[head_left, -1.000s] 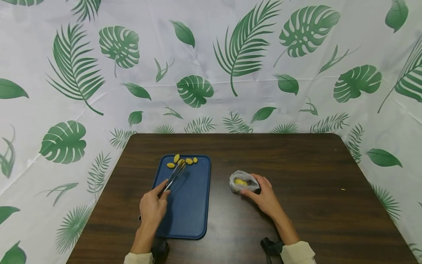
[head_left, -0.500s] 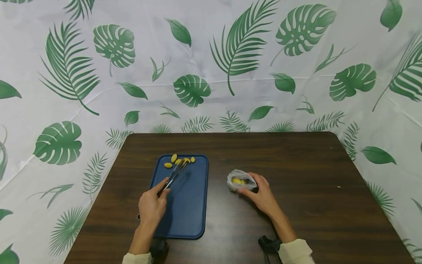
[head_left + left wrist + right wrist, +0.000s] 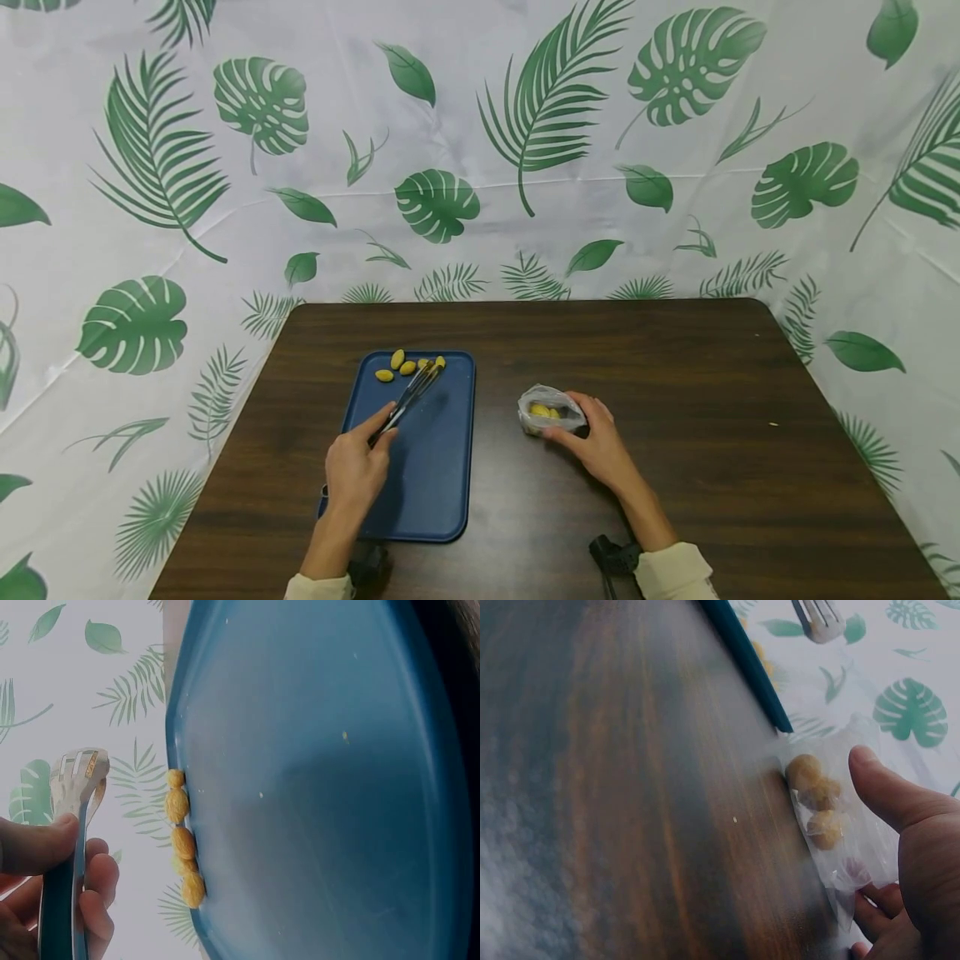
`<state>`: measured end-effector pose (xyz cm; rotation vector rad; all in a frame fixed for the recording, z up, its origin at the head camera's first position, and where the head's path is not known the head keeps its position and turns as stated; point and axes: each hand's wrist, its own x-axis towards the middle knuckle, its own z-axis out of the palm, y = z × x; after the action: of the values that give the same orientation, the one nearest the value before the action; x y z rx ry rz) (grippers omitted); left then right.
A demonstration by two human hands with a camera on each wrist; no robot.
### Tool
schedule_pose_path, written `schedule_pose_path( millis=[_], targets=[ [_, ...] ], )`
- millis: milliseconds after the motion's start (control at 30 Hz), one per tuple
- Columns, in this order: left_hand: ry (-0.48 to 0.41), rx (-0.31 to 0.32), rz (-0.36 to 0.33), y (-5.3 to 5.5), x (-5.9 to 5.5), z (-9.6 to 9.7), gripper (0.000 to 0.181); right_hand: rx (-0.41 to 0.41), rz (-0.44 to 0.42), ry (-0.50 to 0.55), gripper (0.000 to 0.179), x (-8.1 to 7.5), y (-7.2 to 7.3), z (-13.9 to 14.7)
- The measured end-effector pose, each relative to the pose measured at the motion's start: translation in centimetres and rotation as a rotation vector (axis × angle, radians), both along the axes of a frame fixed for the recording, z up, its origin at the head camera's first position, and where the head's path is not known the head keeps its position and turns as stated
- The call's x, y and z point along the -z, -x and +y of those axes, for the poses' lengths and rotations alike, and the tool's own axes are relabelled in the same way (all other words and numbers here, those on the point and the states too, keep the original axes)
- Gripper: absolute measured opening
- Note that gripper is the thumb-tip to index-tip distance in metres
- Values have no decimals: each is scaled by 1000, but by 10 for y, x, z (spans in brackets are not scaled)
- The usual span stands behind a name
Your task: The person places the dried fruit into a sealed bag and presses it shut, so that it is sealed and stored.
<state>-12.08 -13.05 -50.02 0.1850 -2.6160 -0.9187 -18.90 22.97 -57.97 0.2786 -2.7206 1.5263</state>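
My left hand point(image 3: 356, 473) grips metal tongs point(image 3: 408, 398) with fork-like ends and dark handles, held over the blue tray point(image 3: 423, 475). In the head view the tong ends overlap the rightmost of several small yellow oval pieces point(image 3: 397, 359), lined up along the tray's far edge. The left wrist view shows the slotted tong head point(image 3: 79, 776) with no piece between its ends. My right hand point(image 3: 603, 446) holds an open clear plastic bag point(image 3: 529, 423) between thumb and fingers, right of the tray. More yellow pieces point(image 3: 825, 829) lie inside the bag, low down.
The dark wooden table point(image 3: 675, 358) carries everything. A small pale scrap point(image 3: 773, 424) lies at the right, and tiny crumbs point(image 3: 345, 736) dot the tray. A white cloth with green leaves point(image 3: 450, 83) hangs behind. Black wrist devices point(image 3: 615, 557) sit by the sleeves.
My left hand has moved the tongs rightward along the row of pieces, toward its right end. The right hand stays around the bag. The head view has shifted slightly.
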Motion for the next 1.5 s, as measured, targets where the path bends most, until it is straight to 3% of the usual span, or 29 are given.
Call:
schedule_pose_path(
  millis=[533, 1067, 1500],
  targets=[
    [-38, 38, -47, -1, -3, 8, 39, -1, 2, -4, 72, -1, -1, 0],
    [-37, 67, 6, -2, -7, 19, 39, -7, 5, 4, 71, -3, -2, 1],
    [-60, 133, -11, -3, -10, 32, 40, -8, -14, 8, 72, -6, -3, 0]
  ],
)
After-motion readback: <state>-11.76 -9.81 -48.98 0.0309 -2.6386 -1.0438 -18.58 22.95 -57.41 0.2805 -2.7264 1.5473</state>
